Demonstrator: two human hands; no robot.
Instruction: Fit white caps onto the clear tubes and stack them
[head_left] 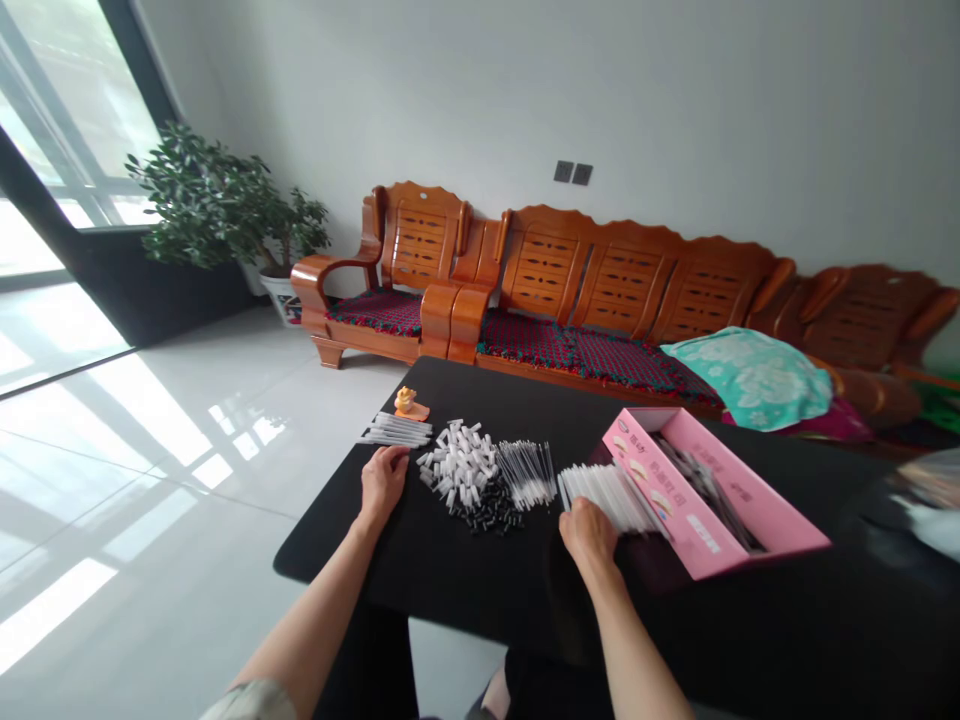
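Observation:
My left hand (pixel 383 486) rests on the black table with its fingers curled together, just below a row of whitish pens (pixel 397 430). Whether anything is between those fingertips is hidden. My right hand (pixel 589 535) pinches at the left end of a row of translucent white pen barrels (pixel 609 492), its fingers closed on one barrel. Between the hands lie a heap of white pen caps (pixel 461 460), a pile of small black plugs (pixel 491 512) and a bundle of thin pen refills (pixel 527 472).
A pink box (pixel 750 480) holding dark slender pieces stands right of the barrels. A small orange figurine (pixel 406 400) sits at the table's (pixel 442 600) far left corner. Beyond stand a wooden sofa (pixel 555 265) with a teal cloth (pixel 757 380) and a potted plant (pixel 217 205).

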